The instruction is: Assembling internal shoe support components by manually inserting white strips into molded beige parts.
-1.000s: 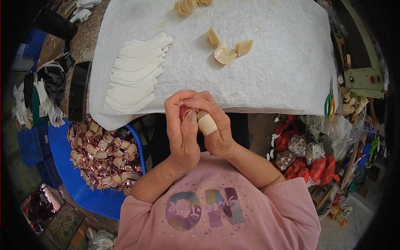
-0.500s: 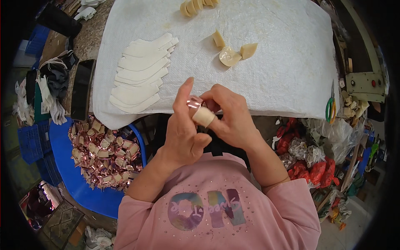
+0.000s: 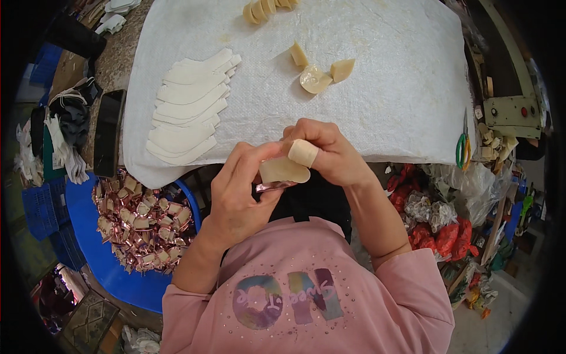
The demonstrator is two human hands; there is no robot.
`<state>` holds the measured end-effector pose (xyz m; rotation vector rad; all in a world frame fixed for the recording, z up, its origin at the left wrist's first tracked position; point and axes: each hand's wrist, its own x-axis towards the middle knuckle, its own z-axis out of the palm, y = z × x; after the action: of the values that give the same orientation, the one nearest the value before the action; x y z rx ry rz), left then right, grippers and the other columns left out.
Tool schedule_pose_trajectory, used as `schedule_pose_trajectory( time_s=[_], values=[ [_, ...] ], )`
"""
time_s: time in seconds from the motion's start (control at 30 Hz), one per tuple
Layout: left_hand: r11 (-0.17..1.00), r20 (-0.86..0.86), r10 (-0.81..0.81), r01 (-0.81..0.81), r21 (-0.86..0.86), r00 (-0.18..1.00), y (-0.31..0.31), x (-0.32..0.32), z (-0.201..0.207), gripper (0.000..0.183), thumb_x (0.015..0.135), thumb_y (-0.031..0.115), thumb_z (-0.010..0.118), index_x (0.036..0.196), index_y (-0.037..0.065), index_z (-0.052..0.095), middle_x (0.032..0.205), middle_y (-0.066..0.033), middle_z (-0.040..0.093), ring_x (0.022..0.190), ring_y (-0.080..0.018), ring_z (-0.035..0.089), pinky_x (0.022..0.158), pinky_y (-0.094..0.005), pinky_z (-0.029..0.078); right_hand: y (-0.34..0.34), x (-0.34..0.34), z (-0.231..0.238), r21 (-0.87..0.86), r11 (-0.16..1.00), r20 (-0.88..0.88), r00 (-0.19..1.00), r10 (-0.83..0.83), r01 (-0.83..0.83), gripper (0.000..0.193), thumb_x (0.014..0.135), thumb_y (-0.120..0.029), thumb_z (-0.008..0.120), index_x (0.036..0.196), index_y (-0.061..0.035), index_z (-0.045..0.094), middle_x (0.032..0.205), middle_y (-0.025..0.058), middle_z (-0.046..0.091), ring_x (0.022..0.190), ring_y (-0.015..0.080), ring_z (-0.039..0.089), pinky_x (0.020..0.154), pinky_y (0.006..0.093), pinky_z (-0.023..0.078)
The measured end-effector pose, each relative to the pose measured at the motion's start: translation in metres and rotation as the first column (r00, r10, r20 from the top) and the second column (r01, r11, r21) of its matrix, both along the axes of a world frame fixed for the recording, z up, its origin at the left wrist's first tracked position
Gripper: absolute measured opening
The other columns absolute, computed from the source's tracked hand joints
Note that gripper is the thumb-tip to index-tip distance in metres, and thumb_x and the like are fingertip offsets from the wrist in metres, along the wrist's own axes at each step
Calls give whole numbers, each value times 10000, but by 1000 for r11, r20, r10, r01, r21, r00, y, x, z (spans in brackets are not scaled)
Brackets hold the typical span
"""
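A small curved piece (image 3: 284,171), cream on one face and shiny metallic pink on the other, is held in front of my chest, just off the table's near edge. My left hand (image 3: 236,192) pinches it at its left side between thumb and fingers. Bent over its upper right edge are the fingers of my right hand (image 3: 330,154), closed, with the thumb against the piece. A beige wrap (image 3: 303,153) covers that thumb. Overlapping cream-white curved cutouts (image 3: 188,109) lie in a row on the table, near several yellowish wedge-shaped blocks (image 3: 315,79).
White woven sheeting covers the table (image 3: 389,106). Left of me, a blue tub (image 3: 109,259) holds many pink-and-cream pieces (image 3: 144,221). A dark phone (image 3: 110,133) lies at the left. Scissors (image 3: 463,150) hang at the right edge, above red plastic bags (image 3: 445,239).
The piece has turned so its cream face shows. My left hand has closed onto it and its raised index finger has come down. My right thumb has shifted up and right.
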<state>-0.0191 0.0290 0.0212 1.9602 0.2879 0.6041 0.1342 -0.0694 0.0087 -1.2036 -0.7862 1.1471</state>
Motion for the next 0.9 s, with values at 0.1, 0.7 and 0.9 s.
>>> schedule_pose_trajectory(
  time_s=[0.1,0.7,0.9],
  values=[
    [995,-10,71,-72,-63,997,-6,2,-4,503,647,-105,696,1108,5,525,907,-57,549,744,-107,557,598,-228,476,0,-7,2,83,995,443,892,-90,59,185,853,-189,574,788,-18,546,663,15,532,624,82,512,533,283,417],
    [871,134,321,-348,347,938,-11,21,-19,495,582,76,821,924,-12,475,737,-127,613,631,-163,643,560,-256,509,3,-32,-16,48,962,128,954,-272,268,224,942,-157,442,1032,-4,580,970,72,617,871,135,568,760,266,456],
    [858,223,398,-447,253,890,-19,17,-20,394,608,64,772,898,-31,523,685,-113,566,554,-238,606,494,-298,487,3,-45,-16,138,956,-528,836,-149,258,243,950,-170,420,1060,-1,556,963,73,622,891,151,587,776,280,468]
  ],
)
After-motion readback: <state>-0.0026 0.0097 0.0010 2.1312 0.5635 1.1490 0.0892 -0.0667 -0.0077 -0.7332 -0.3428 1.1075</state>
